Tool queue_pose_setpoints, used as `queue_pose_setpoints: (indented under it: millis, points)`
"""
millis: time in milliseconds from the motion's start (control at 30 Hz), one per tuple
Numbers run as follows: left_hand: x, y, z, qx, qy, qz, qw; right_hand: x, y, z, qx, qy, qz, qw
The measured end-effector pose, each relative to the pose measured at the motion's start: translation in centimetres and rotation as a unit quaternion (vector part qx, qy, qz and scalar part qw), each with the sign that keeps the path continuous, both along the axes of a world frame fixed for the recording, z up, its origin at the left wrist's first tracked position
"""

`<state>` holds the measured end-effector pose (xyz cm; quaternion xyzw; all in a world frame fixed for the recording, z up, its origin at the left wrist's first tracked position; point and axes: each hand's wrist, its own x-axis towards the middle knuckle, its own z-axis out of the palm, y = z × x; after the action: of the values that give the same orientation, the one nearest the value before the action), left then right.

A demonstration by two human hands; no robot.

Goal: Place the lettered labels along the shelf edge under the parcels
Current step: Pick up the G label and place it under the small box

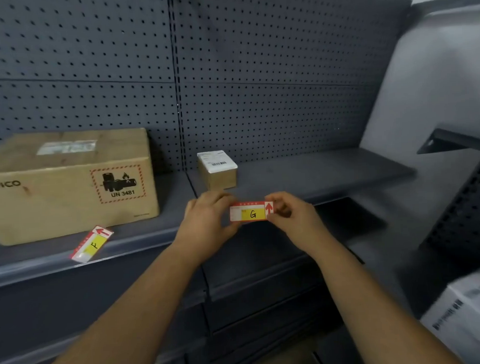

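Left arm: bare forearm rising from the lower left, angled up and to the right, wrist nearly straight.
Left hand (207,219): back toward the camera, fingers curled, thumb and fingertips pinched on the left end of the label (251,212).
Right arm: bare forearm rising from the lower right, angled up and to the left.
Right hand (289,211): knuckles up, fingers bent, pinching the label's right end between thumb and forefinger.
Hands together: level with each other, close, apart, joined only by the label held flat between them.
Fingertips: partly hidden and blurred, so the exact grip is probably a light pinch.
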<state>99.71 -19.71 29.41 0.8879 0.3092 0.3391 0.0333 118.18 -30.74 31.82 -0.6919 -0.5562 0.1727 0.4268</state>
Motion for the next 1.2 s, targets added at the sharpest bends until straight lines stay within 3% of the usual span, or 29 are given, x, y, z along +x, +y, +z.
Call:
queue_pose_setpoints:
  millis: [267,767,1200]
  points:
    - [2.3,4.3,-4.1,-0.058,-0.011,0.038,0.998,5.1,5.4,-0.1,-0.044,-0.028,0.005,0.999]
    - [5.5,2.8,-7.9,-0.034,0.011,0.141,0.989,9.1,9.5,-1.5,-0.092,-0.101,0.100,0.985]
    - [8.2,3.6,-9.7,-0.002,0.022,0.247,0.969,10.5,10.4,-2.2,-0.064,-0.070,0.088,0.992]
